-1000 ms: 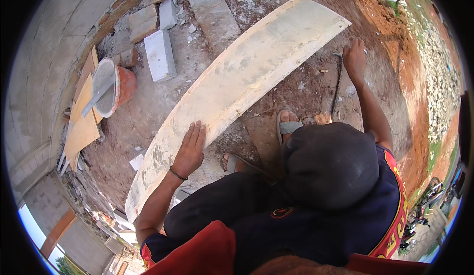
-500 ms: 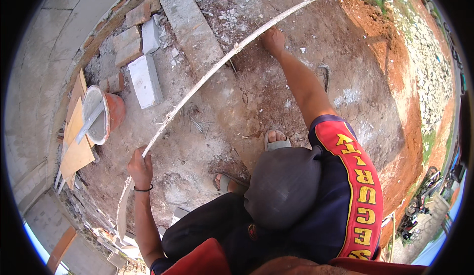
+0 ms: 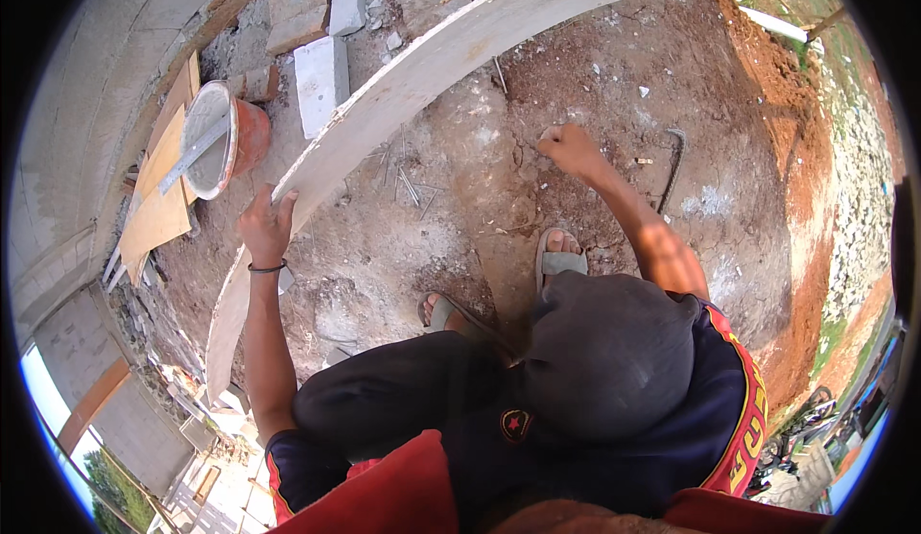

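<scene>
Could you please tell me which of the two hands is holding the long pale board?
The left hand, with a dark wristband, grips the board by its edge; the right hand is clear of it, over the dirt.

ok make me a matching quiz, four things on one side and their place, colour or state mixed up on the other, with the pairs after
Things
1. left hand
2. bucket
3. right hand
4. hooked bar

Place, colour or state
A. loosely curled, apart from the board
B. dark, lying on the ground
C. gripping the board's edge
D. orange-red, with a flat tool in it

Pairs: 1-C, 2-D, 3-A, 4-B
</scene>
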Action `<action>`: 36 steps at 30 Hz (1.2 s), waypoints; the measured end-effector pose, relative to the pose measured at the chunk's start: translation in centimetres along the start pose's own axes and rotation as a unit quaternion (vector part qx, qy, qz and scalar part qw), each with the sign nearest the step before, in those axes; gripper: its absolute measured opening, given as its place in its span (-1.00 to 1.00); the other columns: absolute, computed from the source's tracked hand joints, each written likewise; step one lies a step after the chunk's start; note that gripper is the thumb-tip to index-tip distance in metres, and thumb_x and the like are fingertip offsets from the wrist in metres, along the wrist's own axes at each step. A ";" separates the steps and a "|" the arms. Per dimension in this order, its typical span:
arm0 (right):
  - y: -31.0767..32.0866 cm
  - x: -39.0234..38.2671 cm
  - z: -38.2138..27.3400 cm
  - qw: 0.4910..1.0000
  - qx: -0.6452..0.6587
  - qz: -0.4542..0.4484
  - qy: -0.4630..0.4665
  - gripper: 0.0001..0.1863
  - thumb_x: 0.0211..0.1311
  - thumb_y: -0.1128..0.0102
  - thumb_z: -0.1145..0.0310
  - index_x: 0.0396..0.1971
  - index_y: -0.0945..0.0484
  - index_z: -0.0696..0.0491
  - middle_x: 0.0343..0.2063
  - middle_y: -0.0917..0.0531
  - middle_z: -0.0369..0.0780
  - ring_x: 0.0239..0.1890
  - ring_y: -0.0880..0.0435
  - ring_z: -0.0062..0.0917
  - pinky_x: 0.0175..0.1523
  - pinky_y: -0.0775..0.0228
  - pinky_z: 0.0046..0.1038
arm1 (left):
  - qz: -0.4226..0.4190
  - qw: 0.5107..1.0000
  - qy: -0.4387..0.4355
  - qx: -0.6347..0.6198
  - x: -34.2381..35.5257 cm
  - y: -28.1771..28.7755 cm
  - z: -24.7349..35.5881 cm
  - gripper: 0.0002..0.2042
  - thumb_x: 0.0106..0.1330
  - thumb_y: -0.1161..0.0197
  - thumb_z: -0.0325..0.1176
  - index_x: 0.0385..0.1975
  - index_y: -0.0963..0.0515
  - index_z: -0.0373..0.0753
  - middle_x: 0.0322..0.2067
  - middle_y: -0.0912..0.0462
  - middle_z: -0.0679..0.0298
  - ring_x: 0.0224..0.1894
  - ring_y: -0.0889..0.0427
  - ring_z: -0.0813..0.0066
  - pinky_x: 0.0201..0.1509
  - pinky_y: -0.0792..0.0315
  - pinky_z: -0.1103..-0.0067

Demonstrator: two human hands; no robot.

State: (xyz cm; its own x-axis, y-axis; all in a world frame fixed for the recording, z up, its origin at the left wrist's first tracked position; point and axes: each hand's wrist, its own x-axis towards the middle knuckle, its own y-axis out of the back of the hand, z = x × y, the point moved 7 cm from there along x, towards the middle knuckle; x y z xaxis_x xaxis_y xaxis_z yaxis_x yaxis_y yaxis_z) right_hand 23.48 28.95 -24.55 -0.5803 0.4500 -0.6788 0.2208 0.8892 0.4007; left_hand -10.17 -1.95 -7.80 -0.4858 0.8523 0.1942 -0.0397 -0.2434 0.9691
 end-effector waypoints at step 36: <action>2.2 -4.0 -2.8 0.931 -0.077 0.210 0.289 -0.74 0.14 -0.02 0.29 -0.60 -0.50 0.17 -0.57 -0.57 0.01 -0.43 -0.58 -0.03 -0.28 -0.43 -0.11 | 0.014 0.999 -0.021 0.023 3.7 -2.7 11.8 -0.59 0.20 -0.29 -0.05 -0.21 -0.55 -0.33 -0.50 -0.60 -0.02 -0.48 -0.58 -0.07 -0.46 -0.37 0.21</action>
State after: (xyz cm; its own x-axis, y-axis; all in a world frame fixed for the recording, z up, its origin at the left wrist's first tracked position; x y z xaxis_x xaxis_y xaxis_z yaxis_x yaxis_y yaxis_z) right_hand 24.10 28.90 -19.20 -0.8023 0.5967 -0.0157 0.4343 0.6017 0.6703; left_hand -1.60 7.32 -7.94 -0.4488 0.8644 0.2267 0.0143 -0.2467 0.9690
